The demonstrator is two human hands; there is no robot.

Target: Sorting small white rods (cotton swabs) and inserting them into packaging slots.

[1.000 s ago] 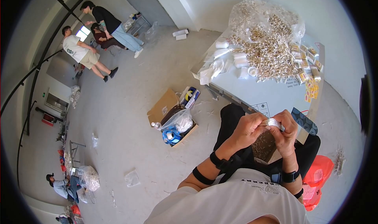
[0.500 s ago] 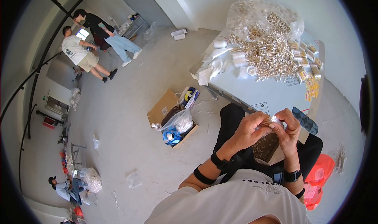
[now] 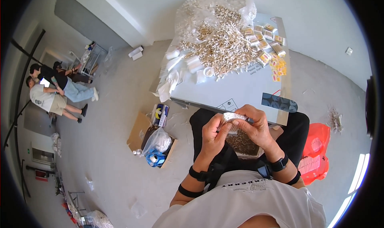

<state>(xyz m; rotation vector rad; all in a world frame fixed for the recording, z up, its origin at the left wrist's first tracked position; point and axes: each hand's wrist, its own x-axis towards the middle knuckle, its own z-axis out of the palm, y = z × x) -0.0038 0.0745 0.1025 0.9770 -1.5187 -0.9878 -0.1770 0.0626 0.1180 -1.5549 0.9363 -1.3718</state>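
A round bundle of cotton swabs (image 3: pixel 233 116) is gripped between both my hands above my lap, its white tips facing up. My left hand (image 3: pixel 212 135) closes round its left side. From the right, the fingers of my right hand (image 3: pixel 258 126) wrap over it, and both thumbs press together at the near side. Below them, a cardboard box (image 3: pixel 256 151) between my legs holds loose swabs. On the table in front lies a big heap of swabs (image 3: pixel 230 48), partly inside a clear plastic bag (image 3: pixel 192 16).
Filled swab packs (image 3: pixel 277 48) and yellow labels (image 3: pixel 279 69) lie right on the table (image 3: pixel 200 92), with white plastic sleeves (image 3: pixel 193 64) at left. A patterned dark slab (image 3: pixel 279 102) overhangs its near edge. An open carton (image 3: pixel 140 128) and red bag (image 3: pixel 316 156) flank me. People (image 3: pixel 48 98) stand far left.
My view has turned, so the table and hands appear farther left. The bundle has been tilted between my hands and shows more of its white tips.
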